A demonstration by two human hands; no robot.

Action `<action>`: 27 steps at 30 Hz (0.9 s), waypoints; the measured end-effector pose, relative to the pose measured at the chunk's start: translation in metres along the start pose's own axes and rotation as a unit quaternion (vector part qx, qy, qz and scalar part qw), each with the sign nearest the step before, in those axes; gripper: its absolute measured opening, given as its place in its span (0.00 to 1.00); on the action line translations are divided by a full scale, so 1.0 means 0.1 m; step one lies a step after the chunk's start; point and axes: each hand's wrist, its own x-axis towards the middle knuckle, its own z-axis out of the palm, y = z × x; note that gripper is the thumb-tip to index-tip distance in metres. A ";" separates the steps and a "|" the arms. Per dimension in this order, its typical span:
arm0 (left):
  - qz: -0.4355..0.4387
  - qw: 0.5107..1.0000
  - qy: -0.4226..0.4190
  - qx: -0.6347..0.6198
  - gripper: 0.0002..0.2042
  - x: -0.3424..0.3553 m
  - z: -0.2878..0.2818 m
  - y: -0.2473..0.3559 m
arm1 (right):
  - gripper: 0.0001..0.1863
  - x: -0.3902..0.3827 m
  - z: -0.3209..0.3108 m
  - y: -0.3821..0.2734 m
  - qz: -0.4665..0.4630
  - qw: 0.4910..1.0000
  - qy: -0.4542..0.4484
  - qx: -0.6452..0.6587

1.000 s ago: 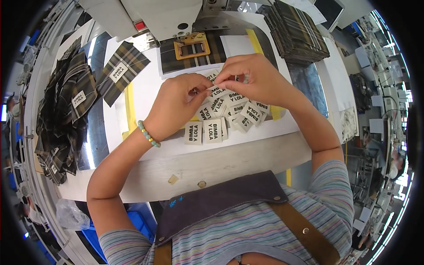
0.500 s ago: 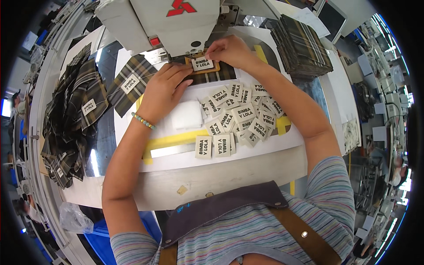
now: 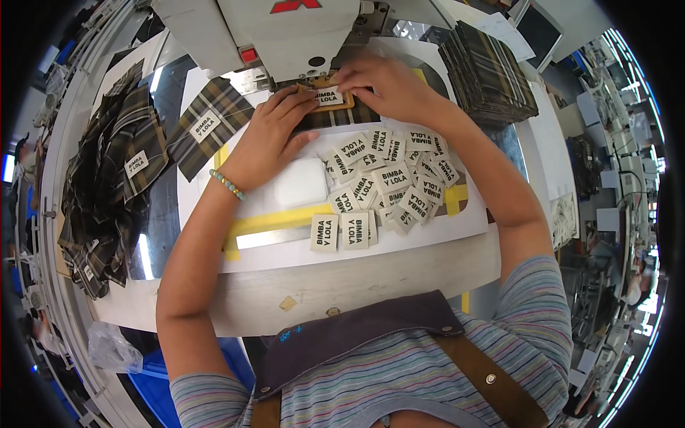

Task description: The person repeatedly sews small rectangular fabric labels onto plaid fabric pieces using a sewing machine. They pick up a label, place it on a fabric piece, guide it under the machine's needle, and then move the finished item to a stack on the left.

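My left hand (image 3: 275, 132) lies palm down with its fingers stretched out, their tips on the left edge of a small cream fabric label (image 3: 330, 96). The label, with dark lettering, sits inside an orange-yellow rectangular frame (image 3: 348, 105) under the sewing machine head (image 3: 285, 36). Below the frame shows a strip of dark plaid fabric (image 3: 360, 115). My right hand (image 3: 392, 87) is over the frame's right end, thumb and forefinger apart; its upper fingers are slightly blurred, and I see nothing held in it.
Several loose labels (image 3: 392, 178) are heaped on the white work surface, beside a white folded pad (image 3: 301, 182). One labelled plaid piece (image 3: 207, 127) lies left, near a plaid heap (image 3: 100, 192). A stack of plaid pieces (image 3: 492, 71) stands at the back right.
My right thumb and forefinger have come off the label's upper right corner and parted. My left fingertips have moved onto the label's left edge. The view has shifted slightly.
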 end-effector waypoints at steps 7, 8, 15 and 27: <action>-0.006 1.000 0.014 -0.008 0.22 -0.01 0.02 -0.01 | 0.14 -0.02 0.07 -0.11 -0.055 0.981 -0.094 -0.159; -0.004 1.000 0.019 -0.016 0.21 0.00 0.01 -0.01 | 0.13 0.00 0.09 -0.14 -0.056 0.978 -0.097 -0.176; -0.063 0.998 0.019 -0.024 0.19 -0.08 -0.16 -0.03 | 0.18 -0.06 0.32 -0.04 -0.045 0.999 -0.012 0.008; -0.017 0.997 -0.031 0.064 0.21 -0.10 -0.26 -0.04 | 0.23 -0.02 0.30 -0.12 -0.021 0.999 -0.038 -0.013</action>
